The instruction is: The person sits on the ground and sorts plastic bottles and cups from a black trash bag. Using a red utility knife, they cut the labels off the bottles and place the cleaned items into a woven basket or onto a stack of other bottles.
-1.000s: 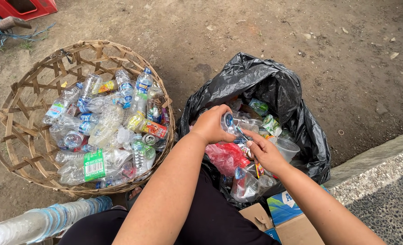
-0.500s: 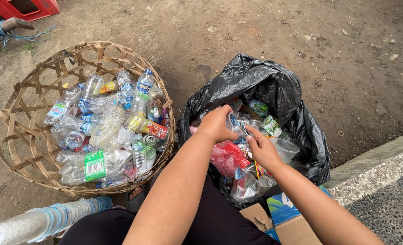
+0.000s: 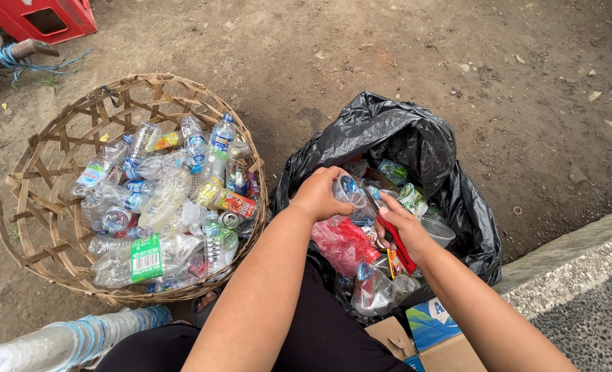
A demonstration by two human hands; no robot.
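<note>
My left hand (image 3: 318, 194) is closed around a crumpled clear plastic bottle (image 3: 348, 189) over the mouth of a black rubbish bag (image 3: 395, 134). My right hand (image 3: 402, 231) grips a red-handled cutter (image 3: 397, 246) and its fingertips touch the bottle near its neck. The bag holds clear bottles, a red plastic wrapper (image 3: 344, 242) and a clear cup (image 3: 438, 231). To the left stands a round woven basket (image 3: 41, 200) filled with several empty plastic bottles (image 3: 165, 200).
Bare dirt ground lies all around. A red crate (image 3: 41, 17) and a pipe wrapped in blue string (image 3: 13, 55) sit at the top left. A cardboard box (image 3: 430, 341) rests by my right forearm, a concrete kerb (image 3: 568, 262) at the right, clear bottles (image 3: 65, 341) at the bottom left.
Both hands have shifted slightly lower and closer together over the bag, still on the same bottle. The basket and the bag have not moved.
</note>
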